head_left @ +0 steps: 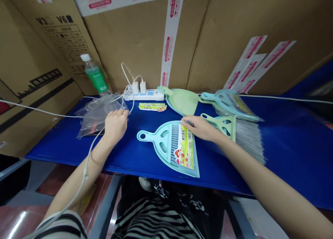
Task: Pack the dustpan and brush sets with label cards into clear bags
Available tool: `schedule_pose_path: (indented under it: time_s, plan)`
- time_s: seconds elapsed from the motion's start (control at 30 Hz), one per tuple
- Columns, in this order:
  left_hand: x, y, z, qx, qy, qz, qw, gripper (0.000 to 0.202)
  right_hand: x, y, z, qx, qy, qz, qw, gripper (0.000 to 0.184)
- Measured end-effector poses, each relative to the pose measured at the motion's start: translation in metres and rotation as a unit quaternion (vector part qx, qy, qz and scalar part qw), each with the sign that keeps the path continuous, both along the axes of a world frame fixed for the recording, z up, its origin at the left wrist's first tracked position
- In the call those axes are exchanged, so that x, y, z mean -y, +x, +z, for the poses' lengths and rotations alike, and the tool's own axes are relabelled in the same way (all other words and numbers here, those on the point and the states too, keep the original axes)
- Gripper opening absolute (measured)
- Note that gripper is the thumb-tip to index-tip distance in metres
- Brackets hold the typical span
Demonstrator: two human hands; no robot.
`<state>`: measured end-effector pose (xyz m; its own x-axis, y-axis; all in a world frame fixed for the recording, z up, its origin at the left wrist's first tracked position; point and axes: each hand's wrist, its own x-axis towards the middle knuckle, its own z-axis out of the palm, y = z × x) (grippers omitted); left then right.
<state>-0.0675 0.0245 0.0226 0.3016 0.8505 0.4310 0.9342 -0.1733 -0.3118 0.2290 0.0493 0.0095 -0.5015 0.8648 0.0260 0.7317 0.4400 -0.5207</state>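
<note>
The blue counter (286, 155) carries one teal dustpan (158, 141), one green dustpan (182, 100) and one green-handled broom (234, 134). The right grip (200, 128) lies open on the teal dustpan's label (184, 148); the half-curled left grip (116, 126) touches a clear plastic bag (100, 114).

Large brown cardboard cartons (135, 34) stand along the far side and the left, forming a wall, with printed red-and-white packing tape (170, 41) across them. A long blue table top (293, 155) runs left to right on grey metal legs (105, 207). Below, a glossy reddish tiled floor (18, 218) reflects a bright light at near left.
</note>
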Motion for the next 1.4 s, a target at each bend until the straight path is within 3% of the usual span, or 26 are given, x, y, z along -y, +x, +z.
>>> schedule_pose_path:
  time_s: [0.2, 0.43, 0.6, 0.77, 0.9, 1.03, 1.17, 1.4]
  plan:
    - [0.001, 0.005, -0.002, -0.005, -0.039, -0.093, 0.995, 0.033, -0.006, 0.004, -0.003, -0.017, -0.016, -0.011, 1.0, 0.023]
    - [0.004, 0.013, -0.006, 0.0, -0.165, -0.268, 0.949, 0.023, -0.008, 0.012, 0.0, -0.014, -0.032, -0.008, 0.999, 0.026]
    - [0.008, 0.011, -0.004, 0.087, -0.22, -0.323, 0.916, 0.024, -0.012, 0.022, 0.007, -0.008, -0.043, -0.013, 0.999, 0.032]
    - [0.015, 0.014, -0.001, 0.155, -0.29, -0.386, 0.862, 0.026, -0.017, 0.038, 0.013, -0.017, -0.062, -0.022, 0.998, 0.036]
    - [0.018, 0.019, 0.0, 0.171, -0.333, -0.417, 0.828, 0.025, -0.019, 0.046, 0.015, -0.037, -0.08, -0.029, 0.996, 0.039]
    - [0.019, 0.021, 0.003, 0.184, -0.346, -0.433, 0.812, 0.016, -0.019, 0.05, 0.018, -0.052, -0.077, -0.033, 0.995, 0.045]
    - [0.018, 0.019, 0.005, 0.199, -0.309, -0.407, 0.836, 0.021, -0.019, 0.056, 0.022, -0.072, -0.053, -0.047, 0.995, 0.049]
    - [0.013, 0.017, -0.003, 0.117, -0.256, -0.252, 0.926, 0.028, -0.018, 0.047, 0.016, -0.094, -0.037, -0.056, 0.993, 0.045]
